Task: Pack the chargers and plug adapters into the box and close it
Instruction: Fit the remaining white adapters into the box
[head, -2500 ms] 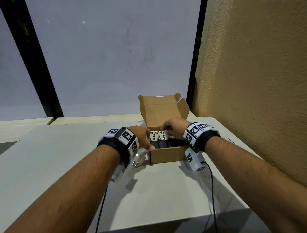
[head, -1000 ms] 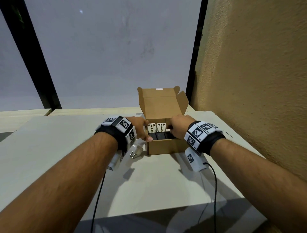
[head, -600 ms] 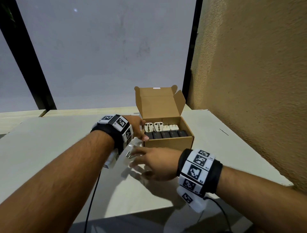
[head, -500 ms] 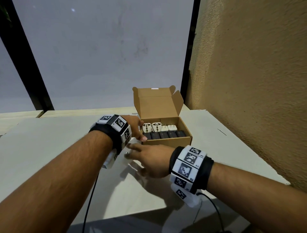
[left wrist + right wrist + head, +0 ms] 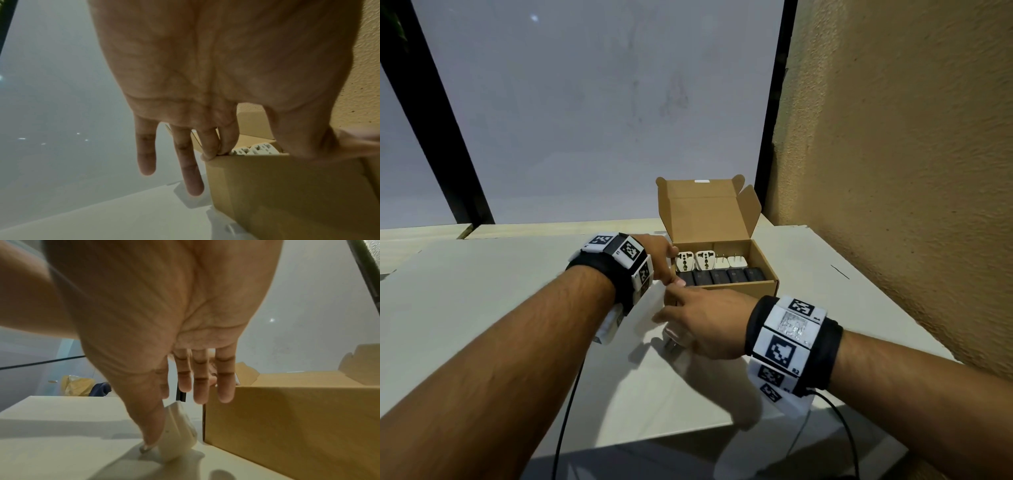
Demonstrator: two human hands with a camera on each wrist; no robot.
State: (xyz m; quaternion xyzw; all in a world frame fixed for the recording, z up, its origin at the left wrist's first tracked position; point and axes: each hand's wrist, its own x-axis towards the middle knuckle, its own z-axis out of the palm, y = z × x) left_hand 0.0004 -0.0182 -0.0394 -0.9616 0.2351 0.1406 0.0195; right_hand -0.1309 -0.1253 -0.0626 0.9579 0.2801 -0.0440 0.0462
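Observation:
An open brown cardboard box (image 5: pixel 739 291) stands on the white table, lid upright at the back. Inside, white plug adapters (image 5: pixel 695 262) line the back and several black chargers (image 5: pixel 722 275) fill the front row. My left hand (image 5: pixel 664 260) holds the box's front left corner, two fingers (image 5: pixel 216 146) on the rim and the thumb over the front wall. My right hand (image 5: pixel 688 325) is low on the table just left of the box (image 5: pixel 287 418). It pinches a white plug adapter (image 5: pixel 179 434), thumb on one side and the other fingers hanging straight. In the head view only the adapter's prongs (image 5: pixel 673 346) show.
A rough tan wall (image 5: pixel 893 171) rises close to the right of the box. Behind it is a grey pane with black frame bars (image 5: pixel 770 137). The table (image 5: pixel 482 308) stretches left; its front edge is near my forearms. Black cables (image 5: pixel 565 411) hang from both wrists.
My right hand left the box, swung down to its left and closed on the white adapter lying on the table. My left hand stayed at the box's left corner.

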